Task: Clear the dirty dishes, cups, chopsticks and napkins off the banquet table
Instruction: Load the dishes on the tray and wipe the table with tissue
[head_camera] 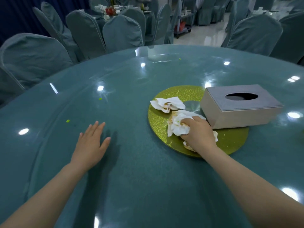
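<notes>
No readable text, label, brand, number or sign showing anywhere. Tissue box (241,106) showing plain grey sides, no print. Red box (109,11) on far table lying too small and blurred to read.

A banquet hall: round glass-topped table (115,162), rows of covered chairs (121,33), another littered table (108,12) far left.

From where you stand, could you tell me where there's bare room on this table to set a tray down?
Bare glass table runs between the left hand and the gold disc, and beyond the disc to the far rim. It is crowded on the disc: tissue box, loose napkin, and the right hand gripping napkins.
</notes>
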A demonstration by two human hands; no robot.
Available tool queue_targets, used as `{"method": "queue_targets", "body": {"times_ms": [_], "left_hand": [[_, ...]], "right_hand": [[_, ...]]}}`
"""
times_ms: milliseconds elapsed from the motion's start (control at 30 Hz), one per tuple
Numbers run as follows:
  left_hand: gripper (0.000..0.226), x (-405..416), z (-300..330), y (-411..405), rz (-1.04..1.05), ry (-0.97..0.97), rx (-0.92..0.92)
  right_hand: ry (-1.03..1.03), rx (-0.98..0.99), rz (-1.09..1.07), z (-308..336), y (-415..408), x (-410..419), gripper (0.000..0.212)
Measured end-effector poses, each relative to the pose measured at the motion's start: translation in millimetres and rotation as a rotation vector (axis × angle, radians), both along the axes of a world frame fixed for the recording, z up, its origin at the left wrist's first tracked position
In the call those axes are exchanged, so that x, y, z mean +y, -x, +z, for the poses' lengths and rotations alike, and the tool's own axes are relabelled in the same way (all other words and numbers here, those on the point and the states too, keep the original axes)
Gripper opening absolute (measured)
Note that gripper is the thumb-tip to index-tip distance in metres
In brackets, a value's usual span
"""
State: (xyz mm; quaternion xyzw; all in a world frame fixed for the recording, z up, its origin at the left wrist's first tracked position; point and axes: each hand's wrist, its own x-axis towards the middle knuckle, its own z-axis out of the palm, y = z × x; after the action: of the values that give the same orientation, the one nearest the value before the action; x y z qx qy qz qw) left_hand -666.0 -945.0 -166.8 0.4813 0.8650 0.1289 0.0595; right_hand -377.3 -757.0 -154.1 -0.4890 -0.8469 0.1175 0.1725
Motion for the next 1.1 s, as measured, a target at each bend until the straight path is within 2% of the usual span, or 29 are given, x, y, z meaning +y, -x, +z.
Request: {"method": "queue_targets", "body": {"times_ms": [200,267,400,467,533,600,733,833,967,1100], "left_hand": [[0.062,-21,3,23,0.083,-0.001,0.096],[0.063,-38,2,34,0.161,0.055,0.139],[0.067,-66,-6,35,0.359,0.172,0.048],[0.065,-71,-11,23,0.377,0.158,0.027],[0.060,-77,-13,9,0.353,0.087,0.023],[0.054,-85,-14,-4,0.309,0.016,-0.002],[0.046,-94,-11,-26,0.229,-0.053,-0.042],[0.044,-98,-7,-36,0.183,-0.080,-0.004],[0.034,-118,0,-50,0.139,-0.174,0.060],[0.021,-140,11,-71,-0.031,-0.194,0.092]], "right_hand": [[-0.039,0.230,0.036,22,38,13,0.045],[-0.041,0.236,0.019,30,55,27,0.050],[0.135,-0.026,0.049,28,80,44,0.068],[0.189,-0.206,0.083,23,89,48,0.058],[0.178,-0.313,0.148,26,95,49,0.037],[0.181,-0.339,0.173,30,95,47,0.024],[0.170,-0.253,0.160,27,72,10,0.035],[0.169,-0.168,0.181,14,45,-37,0.045],[0.197,-0.117,0.162,6,9,-89,0.049],[0.251,-0.126,0.147,5,-22,-133,0.050]]}}
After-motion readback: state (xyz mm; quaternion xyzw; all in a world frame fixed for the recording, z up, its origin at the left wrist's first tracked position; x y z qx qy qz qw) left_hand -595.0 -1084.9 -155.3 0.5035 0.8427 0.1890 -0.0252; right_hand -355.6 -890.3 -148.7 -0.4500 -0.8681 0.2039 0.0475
